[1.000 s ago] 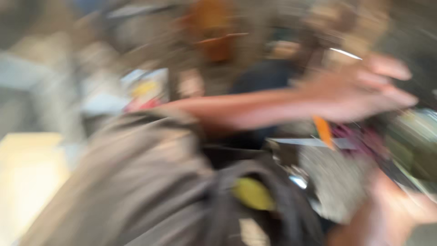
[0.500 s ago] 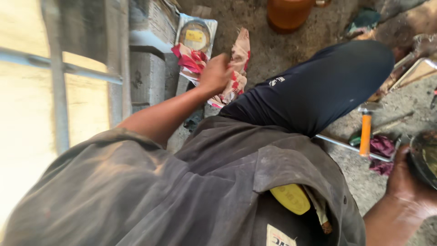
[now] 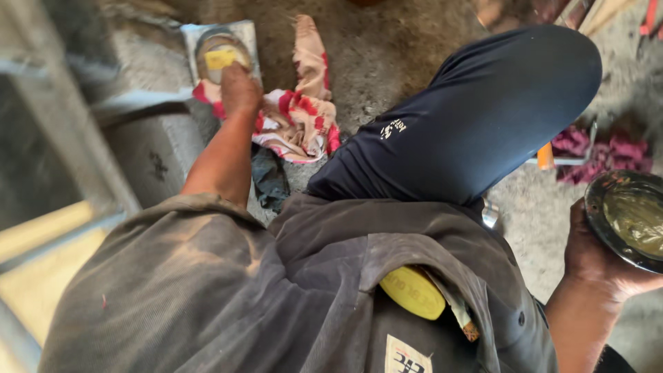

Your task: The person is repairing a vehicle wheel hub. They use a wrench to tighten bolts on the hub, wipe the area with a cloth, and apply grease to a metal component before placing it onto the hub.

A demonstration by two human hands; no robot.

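Observation:
My left hand (image 3: 238,88) reaches down to the upper left and rests on a flat clear packet (image 3: 222,48) with a ring-shaped part and a yellow label inside; whether the fingers grip it is hidden. The packet lies on a concrete block beside a red-and-cream patterned rag (image 3: 297,114). My right hand (image 3: 597,259) at the right edge holds a round dark metal dish (image 3: 628,217) with greenish grease in it. My knee in dark blue trousers (image 3: 476,110) fills the middle.
A grey concrete block (image 3: 148,148) and a metal frame (image 3: 62,117) stand at the left. A tool with an orange handle (image 3: 545,155) and a magenta rag (image 3: 608,152) lie on the gritty floor at the right. A yellow object (image 3: 413,291) sticks out of my shirt pocket.
The view has swung down and settled. My left hand has moved from the patterned rag up onto the clear packet. My right hand keeps holding the dish.

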